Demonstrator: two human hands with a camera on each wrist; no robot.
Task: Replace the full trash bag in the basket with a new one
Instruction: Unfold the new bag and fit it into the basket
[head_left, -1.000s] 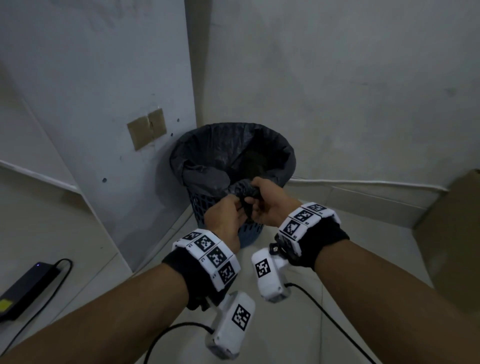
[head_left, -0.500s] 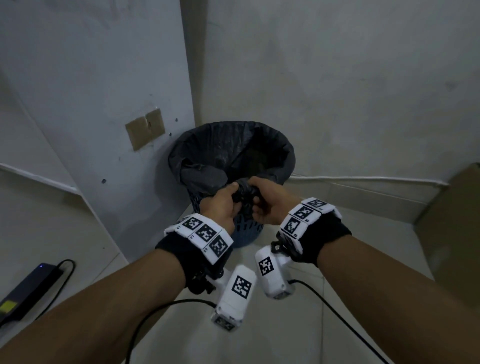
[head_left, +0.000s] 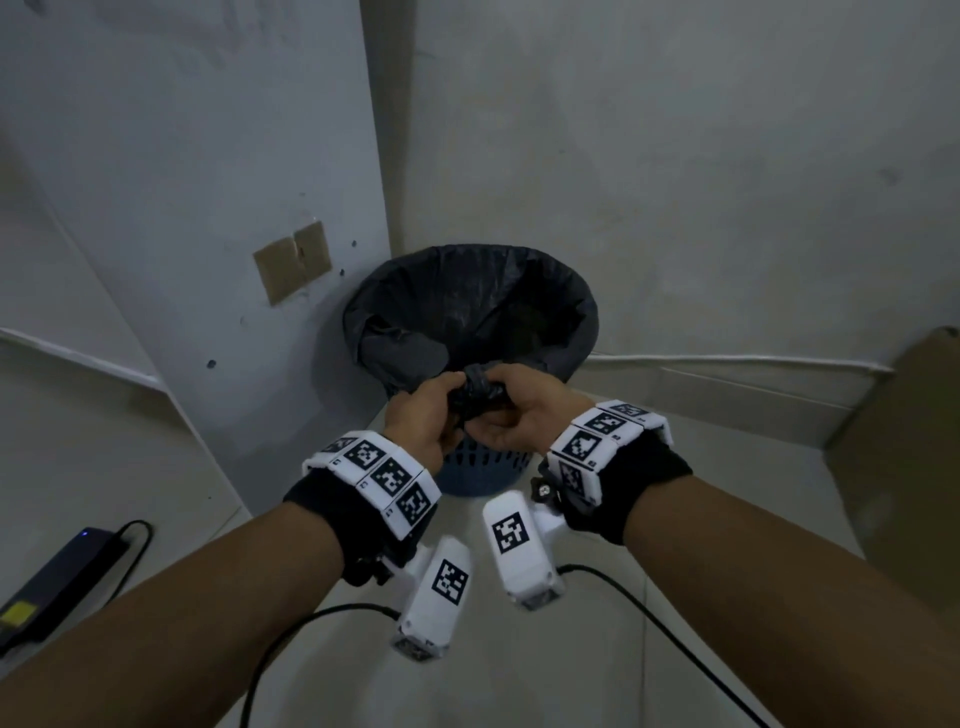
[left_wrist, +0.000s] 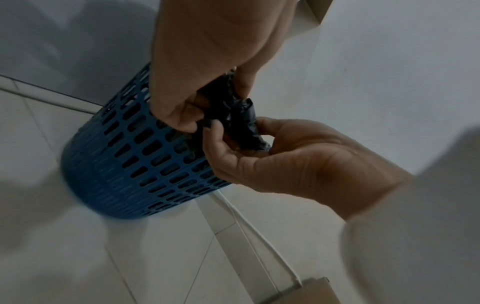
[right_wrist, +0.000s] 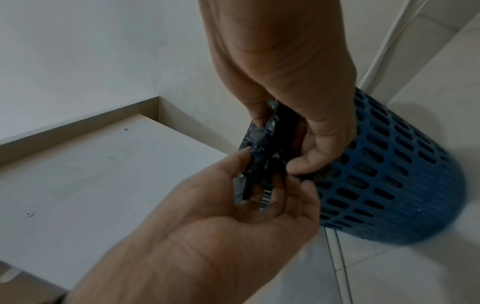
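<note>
A blue perforated basket (head_left: 480, 467) (left_wrist: 135, 160) (right_wrist: 389, 174) stands on the floor in a wall corner, lined with a black trash bag (head_left: 467, 301) folded over its rim. In front of the rim both hands hold a small crumpled black bag bundle (head_left: 480, 389) (left_wrist: 244, 123) (right_wrist: 259, 148). My left hand (head_left: 447, 410) (left_wrist: 197, 115) pinches its left side with curled fingers. My right hand (head_left: 493, 415) (right_wrist: 285, 154) pinches the other side, palm turned partly up. What lies inside the basket is hidden in the dark.
A cardboard box (head_left: 904, 457) stands on the floor at the right. A black power adapter (head_left: 57, 582) with its cable lies at the lower left. A white panel (head_left: 182, 208) juts out left of the basket. Black cables (head_left: 649, 623) trail from the wrist cameras.
Both hands have stayed on the black bundle at the basket's front rim and worked it; the right hand has turned its palm more upward. The basket has not moved.
</note>
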